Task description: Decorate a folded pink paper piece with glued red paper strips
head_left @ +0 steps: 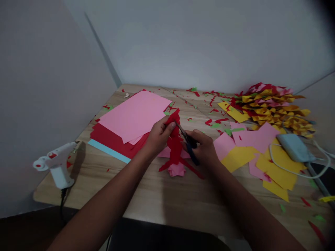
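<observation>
My left hand (160,134) pinches a piece of red paper (175,116) over the middle of the table. In my right hand (202,144) is a pair of scissors (188,143) with dark handles, its blades up against the edge of that paper. Whether the blades are parted I cannot make out. Below the hands lie red paper cut-offs (175,153) and a small folded pink paper piece (177,169). Left of them, pink sheets (136,113) rest over red sheets (110,141), with a light blue sheet edge (108,150) showing underneath.
A white glue gun (59,165) stands at the table's left edge, its cord hanging down. At the right are yellow and pink paper pieces (240,157), a pale blue box (294,148) with a white cable, and a heap of folded paper pieces (277,108). Scraps litter the wooden table (141,198).
</observation>
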Demonstrator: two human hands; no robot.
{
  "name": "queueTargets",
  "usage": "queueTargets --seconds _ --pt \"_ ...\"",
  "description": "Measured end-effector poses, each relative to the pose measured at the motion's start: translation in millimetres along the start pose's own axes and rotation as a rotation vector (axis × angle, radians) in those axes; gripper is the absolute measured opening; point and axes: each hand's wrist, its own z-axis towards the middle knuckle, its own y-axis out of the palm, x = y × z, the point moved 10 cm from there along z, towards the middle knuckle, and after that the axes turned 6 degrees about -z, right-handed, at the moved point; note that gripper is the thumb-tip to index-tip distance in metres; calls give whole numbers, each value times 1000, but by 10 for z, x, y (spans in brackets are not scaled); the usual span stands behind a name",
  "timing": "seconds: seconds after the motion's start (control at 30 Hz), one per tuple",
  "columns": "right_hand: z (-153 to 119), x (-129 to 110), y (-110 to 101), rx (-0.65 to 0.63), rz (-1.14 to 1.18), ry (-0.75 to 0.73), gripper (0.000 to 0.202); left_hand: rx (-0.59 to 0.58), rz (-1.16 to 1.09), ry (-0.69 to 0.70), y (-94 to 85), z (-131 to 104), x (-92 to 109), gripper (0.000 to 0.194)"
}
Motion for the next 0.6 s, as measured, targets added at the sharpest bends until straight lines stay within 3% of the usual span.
queueTargets --seconds 0.47,0.6 --pt "5 134 -24 56 35 89 21 96 -154 -84 -23 -22 -6 41" --pt "27 59 -64 41 37 95 32 167 -183 -107 -101 -29 -20 45"
